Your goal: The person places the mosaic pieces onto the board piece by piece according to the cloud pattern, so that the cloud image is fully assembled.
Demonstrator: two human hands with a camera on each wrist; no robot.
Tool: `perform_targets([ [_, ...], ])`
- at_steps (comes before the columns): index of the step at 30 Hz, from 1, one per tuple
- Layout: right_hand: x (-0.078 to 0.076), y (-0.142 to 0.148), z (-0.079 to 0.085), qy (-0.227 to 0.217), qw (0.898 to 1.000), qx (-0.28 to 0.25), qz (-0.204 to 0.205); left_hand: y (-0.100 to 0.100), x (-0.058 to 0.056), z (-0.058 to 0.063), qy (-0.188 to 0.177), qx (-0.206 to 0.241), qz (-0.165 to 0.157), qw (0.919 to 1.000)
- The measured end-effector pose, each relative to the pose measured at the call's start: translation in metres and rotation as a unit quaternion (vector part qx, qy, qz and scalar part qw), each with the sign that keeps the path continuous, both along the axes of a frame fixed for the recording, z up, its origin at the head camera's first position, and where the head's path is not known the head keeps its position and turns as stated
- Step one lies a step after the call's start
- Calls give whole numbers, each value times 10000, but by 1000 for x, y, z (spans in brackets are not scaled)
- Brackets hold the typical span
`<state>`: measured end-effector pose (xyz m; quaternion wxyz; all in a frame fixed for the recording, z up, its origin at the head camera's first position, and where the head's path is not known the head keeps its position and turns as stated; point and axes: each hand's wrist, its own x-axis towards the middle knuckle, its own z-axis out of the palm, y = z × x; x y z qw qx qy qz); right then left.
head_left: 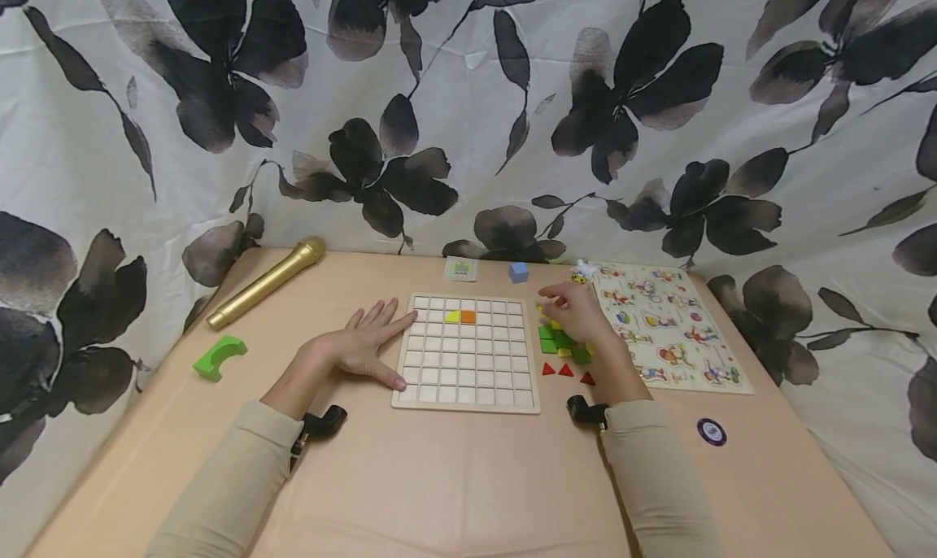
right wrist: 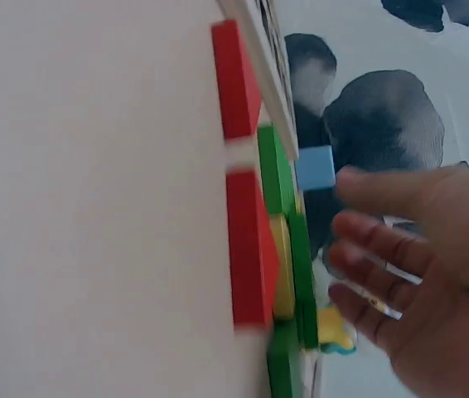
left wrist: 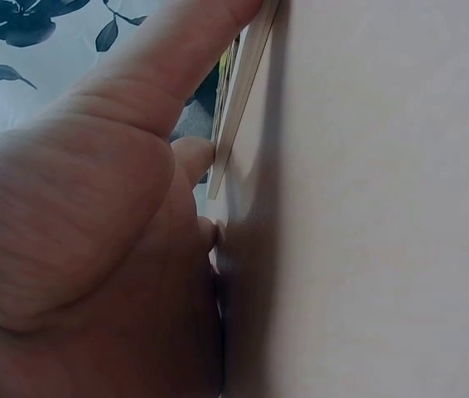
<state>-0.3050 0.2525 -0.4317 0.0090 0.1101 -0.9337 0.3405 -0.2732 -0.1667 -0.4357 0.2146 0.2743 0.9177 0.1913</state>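
Observation:
A white grid board (head_left: 468, 405) lies on the table with a yellow tile (head_left: 453, 317) and an orange tile (head_left: 468, 317) in neighbouring cells of an upper row. My left hand (head_left: 359, 346) lies with fingers spread at the board's left edge, index finger and thumb touching the frame. To the right of the board my right hand (head_left: 574, 310) hovers over a loose pile of green tiles (head_left: 548, 346) and yellow ones. Its fingers are loosely bent, thumb apart from them in the right wrist view, and no piece shows between them. Red triangles (head_left: 566, 370) lie just nearer.
A blue cube (head_left: 518, 272) and a small patterned card (head_left: 460, 269) sit behind the board. On the right are a picture board (head_left: 669, 322) and a dark round disc (head_left: 712, 432). A gold microphone (head_left: 267, 283) and a green arch block (head_left: 220, 357) lie left.

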Motion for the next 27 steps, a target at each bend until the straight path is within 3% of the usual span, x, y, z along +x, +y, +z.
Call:
perform_targets([
  [7,-3,-6,-10,-50,9964,839,-121,1,0,1,15,-25,5,10000],
  [16,-5,-6,-10,86,9938,1086,-213,3,-2,2,73,-83,13,9999],
  [21,-1,-9,-4,326,9959,832,-119,2,-2,2,71,-86,-7,9999],
  [27,7,-31,11,580,9974,70,421,0,-1,-1,28,-69,21,10000],
])
